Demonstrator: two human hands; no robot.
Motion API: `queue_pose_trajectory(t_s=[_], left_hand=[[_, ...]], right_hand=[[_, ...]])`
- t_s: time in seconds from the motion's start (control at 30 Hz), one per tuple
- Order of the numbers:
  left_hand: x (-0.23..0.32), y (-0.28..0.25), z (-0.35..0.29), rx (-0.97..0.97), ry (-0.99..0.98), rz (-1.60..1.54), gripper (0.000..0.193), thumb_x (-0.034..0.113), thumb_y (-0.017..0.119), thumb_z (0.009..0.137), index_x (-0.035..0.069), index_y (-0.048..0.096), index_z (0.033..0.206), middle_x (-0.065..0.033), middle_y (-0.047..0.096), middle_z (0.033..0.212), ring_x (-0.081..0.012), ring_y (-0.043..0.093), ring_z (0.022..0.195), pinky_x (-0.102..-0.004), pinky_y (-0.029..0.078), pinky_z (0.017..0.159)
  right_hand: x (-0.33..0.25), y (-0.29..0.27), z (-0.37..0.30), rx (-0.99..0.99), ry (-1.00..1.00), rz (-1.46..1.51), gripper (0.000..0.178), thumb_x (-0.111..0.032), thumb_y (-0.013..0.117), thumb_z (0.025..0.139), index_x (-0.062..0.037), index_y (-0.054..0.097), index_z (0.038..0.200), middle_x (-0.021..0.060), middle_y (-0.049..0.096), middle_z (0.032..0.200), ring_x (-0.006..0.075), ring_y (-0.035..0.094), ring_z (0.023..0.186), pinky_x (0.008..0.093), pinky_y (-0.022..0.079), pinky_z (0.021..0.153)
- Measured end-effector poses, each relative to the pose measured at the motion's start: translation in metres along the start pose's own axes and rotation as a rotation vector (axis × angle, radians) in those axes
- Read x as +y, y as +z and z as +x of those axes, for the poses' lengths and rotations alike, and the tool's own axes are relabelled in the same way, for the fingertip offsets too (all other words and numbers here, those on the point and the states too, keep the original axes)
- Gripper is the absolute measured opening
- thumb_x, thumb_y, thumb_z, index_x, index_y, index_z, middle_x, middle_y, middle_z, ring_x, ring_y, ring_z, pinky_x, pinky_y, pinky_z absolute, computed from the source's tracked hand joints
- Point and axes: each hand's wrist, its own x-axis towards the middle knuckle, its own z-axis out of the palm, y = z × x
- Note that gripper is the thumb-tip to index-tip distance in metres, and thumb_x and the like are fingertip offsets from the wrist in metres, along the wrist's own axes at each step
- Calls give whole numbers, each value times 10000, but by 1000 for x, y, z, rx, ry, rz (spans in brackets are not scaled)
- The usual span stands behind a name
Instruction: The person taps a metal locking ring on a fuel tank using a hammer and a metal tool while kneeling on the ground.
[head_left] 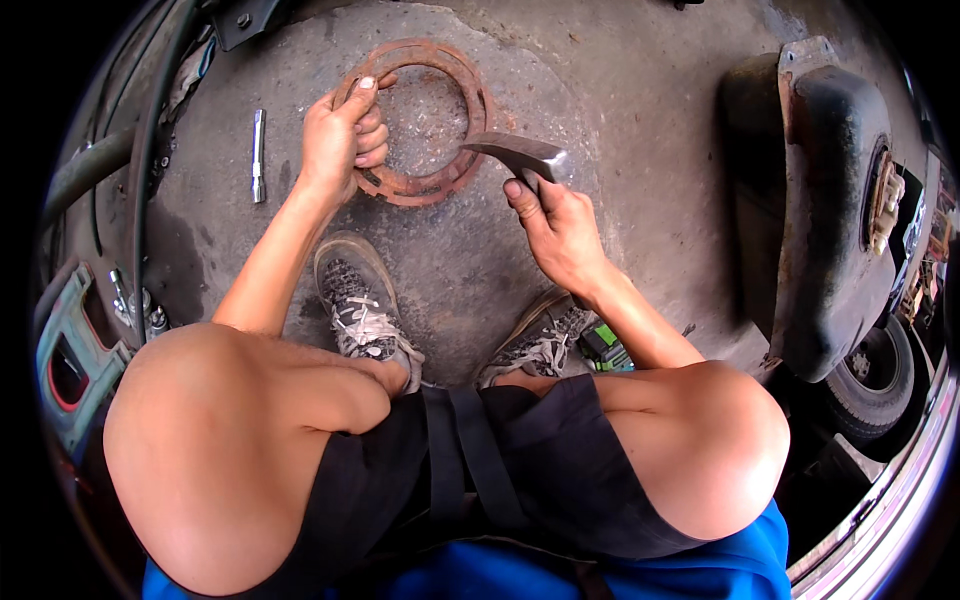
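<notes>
My left hand grips the left side of a flat, rusty ring with notches around its band. The thumb lies on top and the fingers curl through the opening. The ring rests on or just above the concrete floor; I cannot tell which. In my right hand is a hammer, its handle mostly hidden by the fist. The head's long tapered end points left and overlaps the right edge of the ring in this view; whether it touches is unclear.
A silver tubular wrench lies left of the ring. A black metal tank and a tyre stand at right. By my right shoe sits a green-and-black tool part. Hoses and a teal metal frame are at left.
</notes>
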Motion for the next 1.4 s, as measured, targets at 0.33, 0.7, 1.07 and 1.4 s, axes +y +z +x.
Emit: queue_pose_trajectory(t_s=[0.33,0.7,1.07,1.4], left_hand=[[-2,4,0,-3,27,66,368,271,494,1064,-20,568,1276,89,271,607,-25,232,466,-218,210,422],[0,0,2,-54,52,93,371,284,515,1056,-27,586,1247,77,298,615,-37,265,473,-227,233,427],[-6,1,-9,51,615,778,554,541,529,1005,33,742,944,16,533,687,-81,513,629,-259,432,624],[-21,-19,8,252,512,714,535,514,536,1014,8,695,1082,-18,608,777,-82,560,750,-251,450,696]], right_hand=[[-29,4,-1,-28,-310,80,224,-218,619,999,-2,570,967,213,536,626,400,552,572,428,457,554],[-26,10,1,-176,-202,-53,227,-234,592,999,-15,544,962,258,587,679,481,614,713,504,477,606],[-14,14,-1,-19,-356,-35,147,-136,609,958,-25,537,1021,222,627,801,452,629,768,488,486,626],[-16,11,11,0,-2,-26,387,-357,556,1031,19,567,939,221,549,664,332,524,597,453,442,592]])
